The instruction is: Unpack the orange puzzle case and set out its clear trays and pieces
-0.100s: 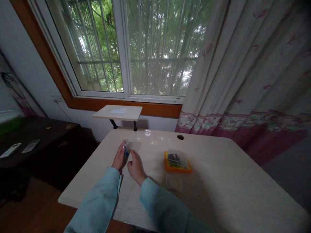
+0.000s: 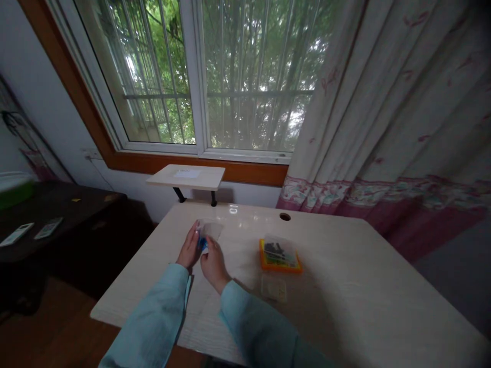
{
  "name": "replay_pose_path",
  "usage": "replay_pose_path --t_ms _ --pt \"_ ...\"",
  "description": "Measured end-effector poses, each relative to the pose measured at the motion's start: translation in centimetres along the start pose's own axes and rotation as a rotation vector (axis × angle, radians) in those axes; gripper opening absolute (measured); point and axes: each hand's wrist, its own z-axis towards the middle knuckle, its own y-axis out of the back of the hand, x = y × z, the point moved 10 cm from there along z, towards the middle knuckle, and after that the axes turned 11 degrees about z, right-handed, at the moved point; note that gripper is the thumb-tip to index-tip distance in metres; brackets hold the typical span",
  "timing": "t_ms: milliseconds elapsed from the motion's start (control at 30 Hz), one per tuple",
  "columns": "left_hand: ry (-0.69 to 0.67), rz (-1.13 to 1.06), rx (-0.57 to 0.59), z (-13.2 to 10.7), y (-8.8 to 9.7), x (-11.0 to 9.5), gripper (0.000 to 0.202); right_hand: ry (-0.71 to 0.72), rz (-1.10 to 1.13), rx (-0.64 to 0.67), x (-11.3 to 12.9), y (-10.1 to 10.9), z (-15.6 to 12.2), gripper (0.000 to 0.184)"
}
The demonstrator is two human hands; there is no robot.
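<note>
My left hand (image 2: 188, 249) is wrapped around the left side of a clear plastic box (image 2: 213, 230) near the left rear of the desk. Blue and white bits (image 2: 203, 244) show at the near side of the box, between my two hands. My right hand (image 2: 214, 264) is closed at the near right side of the box, thumb and forefinger against the blue bits. What the right fingers grip is too small to make out. To the right sits an orange-yellow tray (image 2: 282, 266) with dark pieces under a clear cover (image 2: 286, 246).
A flat clear lid (image 2: 273, 289) lies on the pale desk (image 2: 345, 286) in front of the tray. At the back stands a small raised shelf (image 2: 161, 178) with a paper (image 2: 187, 174) on it. A round cable hole (image 2: 285, 216) is near the rear edge. A dark table (image 2: 88, 204) stands left.
My right fingers have shifted slightly down and in at the box, and more of the blue bits shows between the hands. My left hand stays in place.
</note>
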Motion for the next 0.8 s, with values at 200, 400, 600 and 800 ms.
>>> replay_pose_path --t_ms 200,400,600,800 --pt "-0.042 0.105 0.041 -0.4 -0.3 -0.7 0.061 -0.069 0.008 -0.001 0.1 0.1 0.0 0.066" --pt "-0.170 0.235 -0.040 -0.9 0.5 -2.6 0.059 -0.055 0.057 -0.062 0.0 1.0 0.0 0.059" --pt "-0.225 0.211 -0.004 -1.0 0.0 -4.0 0.060 -0.056 0.127 -0.111 0.1 1.7 -0.1 0.055" --pt "-0.111 0.091 -0.090 -0.9 0.9 -2.5 0.056 -0.041 0.159 -0.127 0.5 2.1 -0.2 0.056"
